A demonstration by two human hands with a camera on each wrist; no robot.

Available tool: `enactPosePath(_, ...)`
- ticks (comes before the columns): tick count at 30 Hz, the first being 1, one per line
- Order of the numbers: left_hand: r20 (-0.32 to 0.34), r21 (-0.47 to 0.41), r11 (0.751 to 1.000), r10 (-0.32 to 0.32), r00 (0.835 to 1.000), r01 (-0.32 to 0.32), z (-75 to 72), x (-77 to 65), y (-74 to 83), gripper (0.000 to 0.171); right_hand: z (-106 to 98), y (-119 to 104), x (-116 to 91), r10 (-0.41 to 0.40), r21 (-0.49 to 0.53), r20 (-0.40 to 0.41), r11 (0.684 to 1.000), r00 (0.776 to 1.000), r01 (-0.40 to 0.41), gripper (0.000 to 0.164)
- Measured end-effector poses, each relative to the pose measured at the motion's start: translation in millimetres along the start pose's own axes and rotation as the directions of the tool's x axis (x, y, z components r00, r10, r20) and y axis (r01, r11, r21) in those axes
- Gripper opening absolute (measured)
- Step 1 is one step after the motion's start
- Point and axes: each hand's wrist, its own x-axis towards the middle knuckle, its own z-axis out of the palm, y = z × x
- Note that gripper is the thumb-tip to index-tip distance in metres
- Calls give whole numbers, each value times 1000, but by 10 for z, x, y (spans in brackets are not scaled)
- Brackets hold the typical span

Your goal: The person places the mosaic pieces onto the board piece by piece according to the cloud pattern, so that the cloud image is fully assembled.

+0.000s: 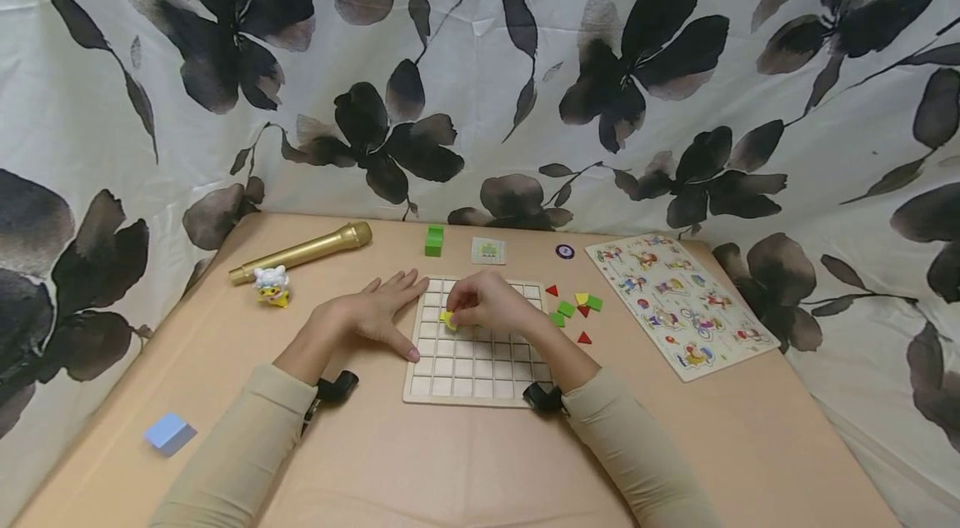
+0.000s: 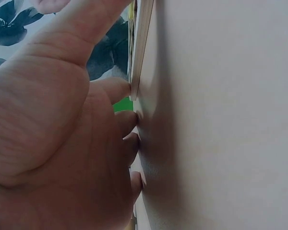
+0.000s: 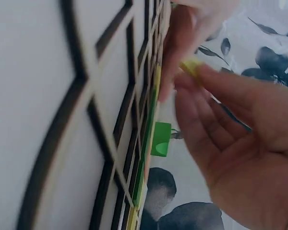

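My right hand (image 1: pixel 495 307) pinches a small yellow tile (image 3: pixel 192 67) between thumb and fingers, over the upper left part of a white gridded board (image 1: pixel 444 367). The tile (image 1: pixel 447 320) shows at the fingertips in the head view. Green and yellow pieces (image 3: pixel 152 105) lie in the board's far cells, seen edge-on in the right wrist view; the hand hides most of them from above. My left hand (image 1: pixel 382 316) rests with spread fingers at the board's left edge, its thumb touching the frame. The left wrist view shows its palm (image 2: pixel 53 124) and the board's wooden edge (image 2: pixel 143 43).
Loose green tiles (image 1: pixel 566 309), red triangles (image 1: pixel 584 338) and a yellow tile (image 1: pixel 581 298) lie right of the board, before a sticker-like picture sheet (image 1: pixel 682 303). Behind stand green blocks (image 1: pixel 434 241), a card (image 1: pixel 489 251) and a dark disc (image 1: pixel 565 251). Leftward are a gold microphone (image 1: pixel 300 253), figurine (image 1: pixel 272 286) and blue block (image 1: pixel 170 434).
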Motion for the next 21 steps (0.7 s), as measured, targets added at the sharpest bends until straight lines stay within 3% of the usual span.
enactPosePath(12,0,8,1000,5,1000,-5,0,2,-2,133,115,57,31,-21,-112,59,993,998,27,5)
enactPosePath(21,5,15,1000,4,1000,-4,-4,-1,7,132,139,33,33,-22,-245,87,968,996,43,15)
